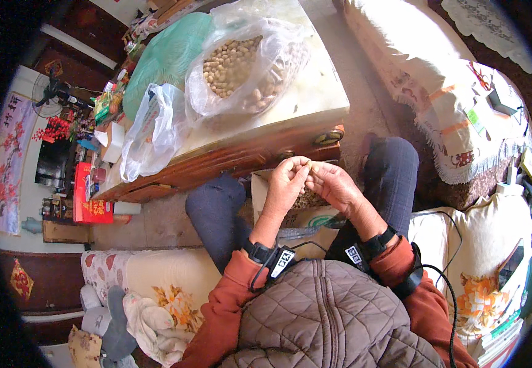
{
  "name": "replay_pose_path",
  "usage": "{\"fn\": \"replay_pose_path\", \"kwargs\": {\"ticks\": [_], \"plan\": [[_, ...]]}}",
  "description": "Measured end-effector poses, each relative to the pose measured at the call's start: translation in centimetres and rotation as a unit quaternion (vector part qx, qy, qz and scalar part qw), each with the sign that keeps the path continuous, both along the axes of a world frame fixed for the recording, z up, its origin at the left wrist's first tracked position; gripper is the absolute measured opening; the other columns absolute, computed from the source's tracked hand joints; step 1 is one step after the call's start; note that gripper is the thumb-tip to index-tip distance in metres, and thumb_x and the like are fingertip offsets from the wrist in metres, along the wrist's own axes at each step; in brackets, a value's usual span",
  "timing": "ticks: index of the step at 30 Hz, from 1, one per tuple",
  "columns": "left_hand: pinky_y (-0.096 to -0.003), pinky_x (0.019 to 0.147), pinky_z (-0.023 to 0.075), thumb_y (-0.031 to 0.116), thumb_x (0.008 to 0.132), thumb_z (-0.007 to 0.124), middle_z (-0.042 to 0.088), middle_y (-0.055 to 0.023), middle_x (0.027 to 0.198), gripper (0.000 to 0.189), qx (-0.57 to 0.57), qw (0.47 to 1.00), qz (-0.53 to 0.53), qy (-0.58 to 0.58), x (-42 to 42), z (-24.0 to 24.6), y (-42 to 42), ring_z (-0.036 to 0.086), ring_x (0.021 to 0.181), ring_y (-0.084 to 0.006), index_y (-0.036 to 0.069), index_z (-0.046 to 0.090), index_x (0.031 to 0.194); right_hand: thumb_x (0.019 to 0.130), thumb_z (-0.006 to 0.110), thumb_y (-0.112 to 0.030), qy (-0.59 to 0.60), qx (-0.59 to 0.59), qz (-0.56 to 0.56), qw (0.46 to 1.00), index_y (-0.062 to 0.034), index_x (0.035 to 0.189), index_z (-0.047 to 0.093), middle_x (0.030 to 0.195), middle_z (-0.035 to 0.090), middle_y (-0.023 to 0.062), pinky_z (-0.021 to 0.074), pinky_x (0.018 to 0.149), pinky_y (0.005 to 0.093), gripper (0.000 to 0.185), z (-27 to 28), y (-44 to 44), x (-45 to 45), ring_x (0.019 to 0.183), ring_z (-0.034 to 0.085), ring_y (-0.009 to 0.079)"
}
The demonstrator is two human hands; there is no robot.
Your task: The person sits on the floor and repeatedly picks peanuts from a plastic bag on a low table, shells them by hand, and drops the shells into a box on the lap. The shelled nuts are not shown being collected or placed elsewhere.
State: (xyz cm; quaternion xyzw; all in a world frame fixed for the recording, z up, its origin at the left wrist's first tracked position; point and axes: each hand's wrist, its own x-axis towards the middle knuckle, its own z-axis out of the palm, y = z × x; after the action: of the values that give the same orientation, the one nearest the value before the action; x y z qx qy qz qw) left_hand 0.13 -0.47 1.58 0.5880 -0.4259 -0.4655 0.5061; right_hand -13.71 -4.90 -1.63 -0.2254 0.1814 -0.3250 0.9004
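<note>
My left hand [287, 180] and my right hand [336, 185] meet at the fingertips over a cardboard box between my knees. Pinched between both thumbs and forefingers is a small tan peanut [309, 163], mostly covered by the fingers. Below the hands, the cardboard box [260, 192] holds peanut shells [309, 201], partly hidden by my right hand. On the table [325, 92] ahead, a translucent plastic bag [197, 99] stands with its mouth wide, full of unshelled peanuts [231, 62].
A green mesh cover [169, 55] and a crumpled white plastic bag [155, 133] lie left of the peanuts. The table's wooden drawer front [229, 161] faces my knees. A covered sofa [440, 119] stands at right. A black cable [452, 299] runs along my right arm.
</note>
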Motion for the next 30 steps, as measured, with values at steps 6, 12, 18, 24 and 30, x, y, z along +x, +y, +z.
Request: {"fn": "replay_pose_path", "kwargs": {"ticks": [6, 12, 18, 24, 30], "plan": [[-0.0181, 0.051, 0.0479, 0.012, 0.09, 0.056, 0.06, -0.0013, 0.078, 0.018, -0.014, 0.999, -0.014, -0.029, -0.2, 0.3, 0.2, 0.056, 0.062, -0.005, -0.002, 0.057, 0.102, 0.089, 0.059, -0.018, 0.027, -0.039, -0.018, 0.999, -0.0014, 0.102, 0.06, 0.085, 0.063, 0.0027, 0.0496, 0.069, 0.0231, 0.021, -0.4, -0.1, -0.1, 0.073, 0.058, 0.0101], [-0.0196, 0.053, 0.0493, 0.015, 0.091, 0.055, 0.06, -0.0032, 0.077, 0.018, 0.008, 0.996, -0.064, 0.068, 1.1, 0.8, 0.3, 0.057, 0.06, -0.0069, -0.001, 0.056, 0.099, 0.088, 0.06, -0.018, 0.055, -0.048, -0.013, 0.997, -0.0018, 0.095, 0.061, 0.08, 0.061, 0.002, 0.0464, 0.064, 0.0206, 0.018, 0.0, 0.2, -0.2, 0.068, 0.055, 0.0084], [-0.0204, 0.047, 0.0488, 0.012, 0.09, 0.055, 0.06, -0.0047, 0.075, 0.013, 0.006, 0.998, -0.055, -0.014, 0.8, 0.4, 0.7, 0.056, 0.056, -0.0075, 0.0, 0.052, 0.093, 0.088, 0.06, -0.018, 0.059, -0.064, 0.001, 0.996, -0.0023, 0.091, 0.06, 0.074, 0.059, 0.0009, 0.0433, 0.059, 0.0199, 0.016, -0.8, 0.5, 0.0, 0.065, 0.053, 0.0079], [-0.0212, 0.041, 0.0465, 0.007, 0.088, 0.055, 0.059, -0.0048, 0.066, 0.008, 0.005, 0.999, -0.002, -0.031, -0.6, -1.0, -0.2, 0.057, 0.052, -0.0079, 0.001, 0.05, 0.086, 0.089, 0.059, -0.019, 0.094, -0.042, -0.047, 0.994, -0.0033, 0.089, 0.059, 0.073, 0.059, 0.0008, 0.0444, 0.059, 0.0221, 0.016, -1.9, 0.6, 0.2, 0.064, 0.054, 0.0096], [-0.0214, 0.042, 0.0456, 0.005, 0.087, 0.056, 0.058, -0.0046, 0.064, 0.006, -0.043, 0.998, 0.035, -0.034, -1.3, -2.2, -0.3, 0.055, 0.051, -0.0072, 0.001, 0.051, 0.085, 0.093, 0.053, -0.019, 0.056, -0.03, -0.036, 0.997, -0.0032, 0.091, 0.058, 0.077, 0.058, 0.0018, 0.0468, 0.064, 0.0235, 0.017, -1.7, 0.6, 0.2, 0.066, 0.053, 0.0105]]}}
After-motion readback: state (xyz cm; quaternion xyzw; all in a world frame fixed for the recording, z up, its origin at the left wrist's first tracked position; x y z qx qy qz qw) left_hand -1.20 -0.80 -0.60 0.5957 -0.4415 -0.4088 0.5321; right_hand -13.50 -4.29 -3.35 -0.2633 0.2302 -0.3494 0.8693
